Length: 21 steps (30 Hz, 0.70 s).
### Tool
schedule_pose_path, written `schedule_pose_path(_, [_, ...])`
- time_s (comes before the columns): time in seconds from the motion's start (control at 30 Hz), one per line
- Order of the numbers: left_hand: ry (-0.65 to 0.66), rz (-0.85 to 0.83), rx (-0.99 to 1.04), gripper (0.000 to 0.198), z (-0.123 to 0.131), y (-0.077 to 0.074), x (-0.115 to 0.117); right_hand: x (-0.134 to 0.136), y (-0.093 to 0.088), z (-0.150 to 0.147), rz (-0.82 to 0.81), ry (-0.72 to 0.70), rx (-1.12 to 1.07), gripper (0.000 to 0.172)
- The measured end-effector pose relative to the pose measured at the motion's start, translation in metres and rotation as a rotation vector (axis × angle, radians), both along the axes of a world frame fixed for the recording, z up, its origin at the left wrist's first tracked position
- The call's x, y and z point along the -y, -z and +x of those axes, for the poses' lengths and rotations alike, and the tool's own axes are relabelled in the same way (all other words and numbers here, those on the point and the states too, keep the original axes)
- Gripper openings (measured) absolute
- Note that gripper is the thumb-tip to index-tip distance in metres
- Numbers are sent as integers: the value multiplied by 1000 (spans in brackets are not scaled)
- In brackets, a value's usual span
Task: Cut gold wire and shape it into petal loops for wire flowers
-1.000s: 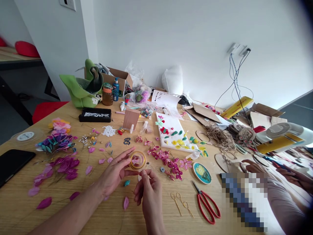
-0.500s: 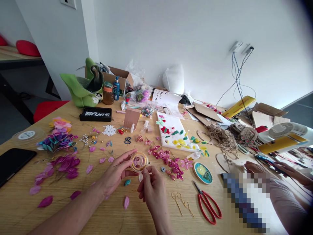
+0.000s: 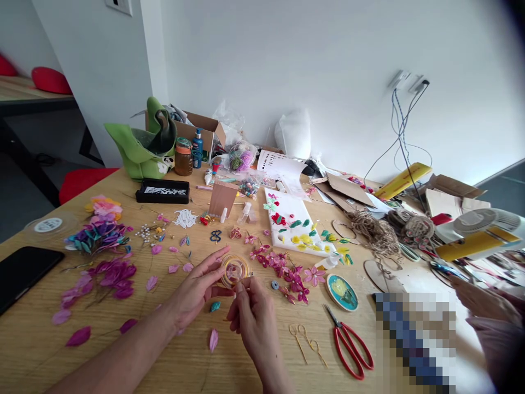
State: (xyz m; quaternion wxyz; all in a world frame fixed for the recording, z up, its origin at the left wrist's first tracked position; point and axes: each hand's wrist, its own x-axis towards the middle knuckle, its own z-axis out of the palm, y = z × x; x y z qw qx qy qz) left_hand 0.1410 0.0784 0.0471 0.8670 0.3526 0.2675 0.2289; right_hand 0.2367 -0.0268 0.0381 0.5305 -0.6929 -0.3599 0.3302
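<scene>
A clear round spool (image 3: 235,270) wound with gold-coloured wire is held up over the table. My left hand (image 3: 200,282) has its left rim between thumb and fingers. At the spool's lower right edge, my right hand (image 3: 251,306) is closed in a pinch; whatever lies between those fingertips, perhaps the wire's end, is too small to make out. Below the hands are a teal leaf-like piece (image 3: 215,306) and a pink petal (image 3: 214,340). Right of them lie thin gold looped wire pieces (image 3: 303,342) and red-handled scissors (image 3: 348,347). Magenta flowers (image 3: 287,271) spread just beyond.
On the left are purple and magenta petals (image 3: 117,276) and a black phone (image 3: 24,276). A foam block (image 3: 295,219) with flowers stands behind. Twine (image 3: 373,232), a hair dryer-like white device (image 3: 484,224) and another person's hand (image 3: 471,293) are at right.
My right hand has shifted slightly left and down along the spool's edge. The other person's arm at right has drawn back. The view has moved a little.
</scene>
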Motion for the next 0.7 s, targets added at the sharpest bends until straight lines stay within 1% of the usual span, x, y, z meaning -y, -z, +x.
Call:
schedule_pose_path(0.17, [-4, 8, -8, 58, 1, 0, 1, 1, -2, 2, 41, -18, -39, 37])
schedule_pose_path(0.37, [6, -11, 18, 65, 1, -1, 1, 4, -5, 2, 88, -87, -53, 37])
schedule_pose_path(0.57, [13, -18, 54, 58, 1, 2, 0, 4, -5, 9, 177, -47, -323, 37])
schedule_pose_path(0.7, [28, -42, 51, 53, 1, 2, -1, 4, -2, 17, 254, -20, -504, 33])
